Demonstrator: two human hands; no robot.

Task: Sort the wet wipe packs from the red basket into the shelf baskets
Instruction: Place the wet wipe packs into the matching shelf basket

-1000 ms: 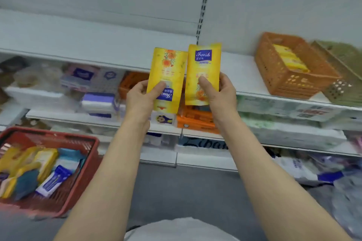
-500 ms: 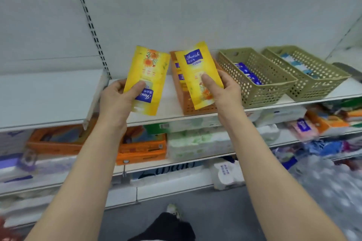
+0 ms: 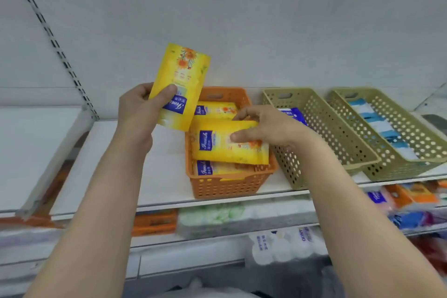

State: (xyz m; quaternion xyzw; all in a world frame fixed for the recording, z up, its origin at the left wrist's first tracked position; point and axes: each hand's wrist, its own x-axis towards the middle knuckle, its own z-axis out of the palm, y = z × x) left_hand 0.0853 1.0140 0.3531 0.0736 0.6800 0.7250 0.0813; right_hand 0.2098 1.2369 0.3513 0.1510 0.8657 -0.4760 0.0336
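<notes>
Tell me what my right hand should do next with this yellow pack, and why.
Probably let go: the right hand holds its yellow pack lying flat in the orange basket, on other yellow packs. The left hand holds another pack above the shelf.

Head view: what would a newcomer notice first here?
Two bright yellow packs stand out: the left hand holds one yellow pack upright above the shelf, and the right hand lays another yellow pack into the orange basket. Two olive baskets stand to its right.
</notes>
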